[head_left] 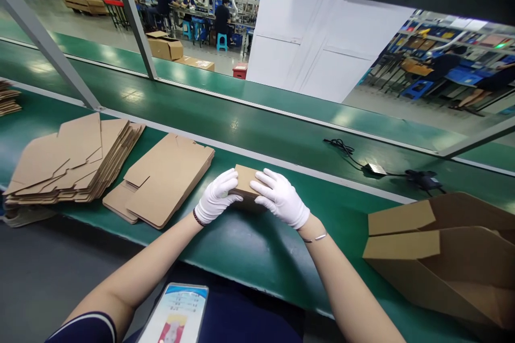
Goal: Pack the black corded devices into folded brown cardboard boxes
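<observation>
Small cardboard box (245, 176) looks light, fairly stiff, crushable; best taken by opposite ends. Person's left hand (217, 197) and right hand (282, 198): fingers clamped on it.

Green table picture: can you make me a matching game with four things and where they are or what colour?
1. small cardboard box
2. open carton
3. cable
4. fanned pile of flat cardboard

A. black
B. left part of the picture
C. between the left hand and right hand
D. at the right edge

Pairs: 1-C, 2-D, 3-A, 4-B
</observation>
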The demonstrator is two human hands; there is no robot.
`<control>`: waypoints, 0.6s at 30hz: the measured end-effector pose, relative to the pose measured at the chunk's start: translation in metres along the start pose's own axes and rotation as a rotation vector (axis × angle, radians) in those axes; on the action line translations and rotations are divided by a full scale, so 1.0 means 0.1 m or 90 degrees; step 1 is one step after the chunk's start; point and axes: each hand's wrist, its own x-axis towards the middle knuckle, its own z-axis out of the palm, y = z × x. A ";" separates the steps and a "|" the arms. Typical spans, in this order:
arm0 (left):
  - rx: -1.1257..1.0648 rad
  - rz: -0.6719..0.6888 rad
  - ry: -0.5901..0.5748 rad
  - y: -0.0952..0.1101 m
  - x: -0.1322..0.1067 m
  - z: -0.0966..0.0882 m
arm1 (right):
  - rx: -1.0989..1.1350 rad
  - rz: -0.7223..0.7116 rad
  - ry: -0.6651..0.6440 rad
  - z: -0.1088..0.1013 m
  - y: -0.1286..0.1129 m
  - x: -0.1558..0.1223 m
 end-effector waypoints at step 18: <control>0.085 0.109 -0.046 -0.05 0.05 -0.06 | -0.130 0.039 -0.122 -0.15 -0.15 -0.07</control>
